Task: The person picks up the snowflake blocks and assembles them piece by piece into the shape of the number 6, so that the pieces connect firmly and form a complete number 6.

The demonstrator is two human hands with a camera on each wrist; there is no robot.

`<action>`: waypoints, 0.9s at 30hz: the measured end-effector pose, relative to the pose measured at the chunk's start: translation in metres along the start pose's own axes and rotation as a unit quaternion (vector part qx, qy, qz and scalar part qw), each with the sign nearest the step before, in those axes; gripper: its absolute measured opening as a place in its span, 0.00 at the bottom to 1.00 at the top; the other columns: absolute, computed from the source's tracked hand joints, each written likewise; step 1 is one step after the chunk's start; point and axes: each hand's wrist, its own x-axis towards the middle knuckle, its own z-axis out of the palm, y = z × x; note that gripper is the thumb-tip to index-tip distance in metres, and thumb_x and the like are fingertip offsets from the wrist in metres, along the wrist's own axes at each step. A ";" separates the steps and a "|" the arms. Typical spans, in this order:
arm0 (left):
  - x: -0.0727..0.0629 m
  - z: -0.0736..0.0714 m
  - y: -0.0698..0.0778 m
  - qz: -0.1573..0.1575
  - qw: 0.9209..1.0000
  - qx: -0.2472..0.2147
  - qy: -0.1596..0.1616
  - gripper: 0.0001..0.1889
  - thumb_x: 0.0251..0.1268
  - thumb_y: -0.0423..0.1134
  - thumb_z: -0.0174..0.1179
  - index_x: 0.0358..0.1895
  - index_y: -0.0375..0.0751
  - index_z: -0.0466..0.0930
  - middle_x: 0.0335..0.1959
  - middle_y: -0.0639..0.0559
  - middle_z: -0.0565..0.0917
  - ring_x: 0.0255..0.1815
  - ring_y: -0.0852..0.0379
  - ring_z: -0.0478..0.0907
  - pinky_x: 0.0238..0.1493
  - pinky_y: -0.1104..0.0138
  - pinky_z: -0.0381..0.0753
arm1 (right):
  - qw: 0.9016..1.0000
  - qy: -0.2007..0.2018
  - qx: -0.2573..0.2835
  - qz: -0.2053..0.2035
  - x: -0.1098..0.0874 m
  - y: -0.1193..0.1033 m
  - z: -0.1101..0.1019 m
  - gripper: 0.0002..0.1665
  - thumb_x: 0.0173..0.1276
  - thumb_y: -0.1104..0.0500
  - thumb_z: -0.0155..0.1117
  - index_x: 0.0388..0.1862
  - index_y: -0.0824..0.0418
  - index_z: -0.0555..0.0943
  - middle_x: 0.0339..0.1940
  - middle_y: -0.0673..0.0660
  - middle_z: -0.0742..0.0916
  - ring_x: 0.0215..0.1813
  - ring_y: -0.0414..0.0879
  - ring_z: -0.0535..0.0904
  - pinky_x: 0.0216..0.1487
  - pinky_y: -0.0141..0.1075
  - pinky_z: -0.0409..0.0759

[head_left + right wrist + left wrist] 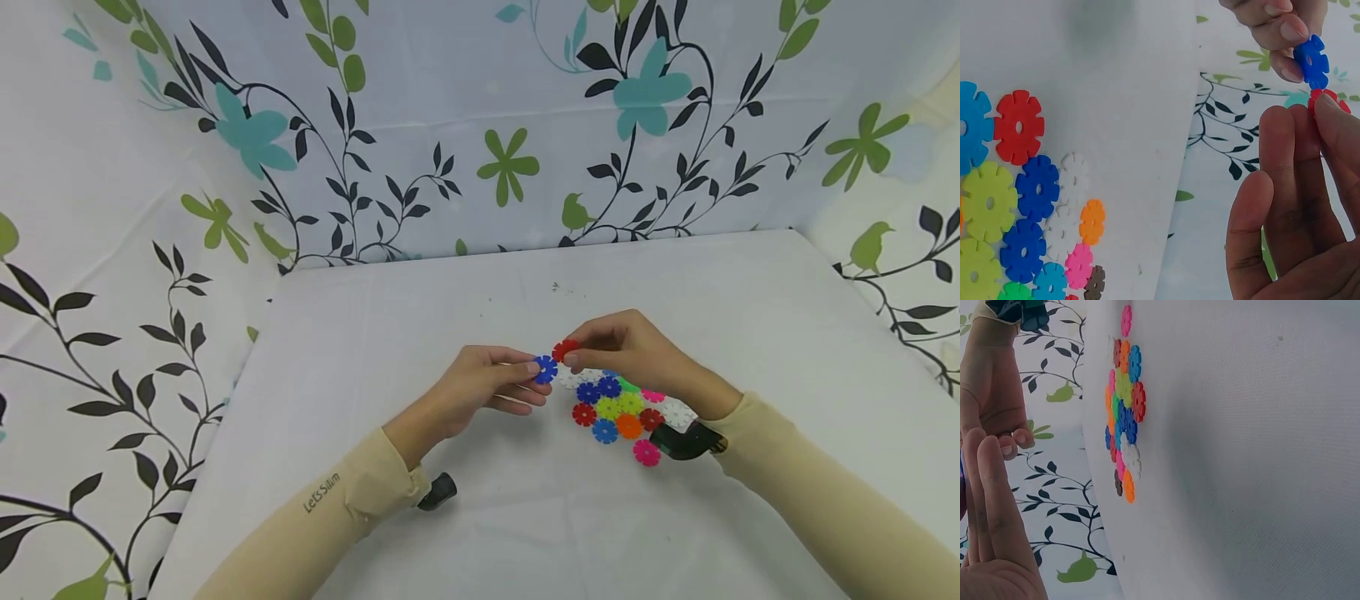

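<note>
In the head view my left hand (483, 379) pinches a blue notched plastic disc (545, 369) above the table. My right hand (637, 354) pinches a red notched disc (564, 350) just up and to the right of it. Seen from the right wrist, the edges of the blue disc (1312, 62) and the red disc (1330, 100) meet; whether they interlock I cannot tell. Below the right hand lies a patch of several loose discs (630, 404) in blue, red, yellow-green, orange, pink and white. The right forearm hides part of that patch.
A white cloth (480, 517) covers the table. Patterned curtains (420, 125) with leaves and flowers stand behind and at the sides. A pink disc (647, 452) lies at the patch's near edge. Black wrist devices (438, 492) stick out under the sleeves.
</note>
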 end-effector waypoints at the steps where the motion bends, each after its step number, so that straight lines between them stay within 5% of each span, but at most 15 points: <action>1: 0.000 0.000 0.000 0.002 1.000 0.000 -0.001 0.17 0.74 0.42 0.61 0.58 0.34 0.82 0.44 0.42 0.89 0.44 0.48 0.88 0.46 0.58 0.86 | 1.000 -0.002 0.002 -0.003 0.000 0.000 0.001 0.08 0.69 0.62 0.71 0.46 0.62 0.88 0.40 0.53 0.90 0.41 0.47 0.88 0.46 0.39 0.86; 10: -0.001 0.000 -0.002 0.014 1.000 -0.002 -0.004 0.18 0.74 0.43 0.62 0.57 0.34 0.83 0.44 0.42 0.89 0.45 0.48 0.88 0.46 0.58 0.86 | 0.997 0.038 -0.046 -0.038 0.001 0.001 0.006 0.12 0.66 0.61 0.74 0.48 0.59 0.89 0.41 0.48 0.91 0.41 0.42 0.87 0.43 0.37 0.86; 17: -0.002 -0.001 0.000 0.010 1.000 -0.018 0.015 0.18 0.73 0.41 0.63 0.59 0.34 0.82 0.45 0.41 0.89 0.43 0.47 0.88 0.46 0.59 0.86 | 0.995 0.040 -0.044 -0.082 0.000 0.000 0.011 0.17 0.71 0.65 0.67 0.58 0.61 0.85 0.43 0.49 0.90 0.44 0.40 0.87 0.48 0.38 0.85; 27: -0.005 0.000 0.002 0.019 0.999 -0.037 0.027 0.16 0.71 0.38 0.64 0.56 0.31 0.84 0.42 0.40 0.89 0.42 0.47 0.89 0.47 0.58 0.85 | 0.989 0.056 -0.070 -0.121 0.003 0.000 0.014 0.17 0.68 0.67 0.69 0.55 0.60 0.87 0.44 0.47 0.90 0.47 0.40 0.87 0.48 0.37 0.85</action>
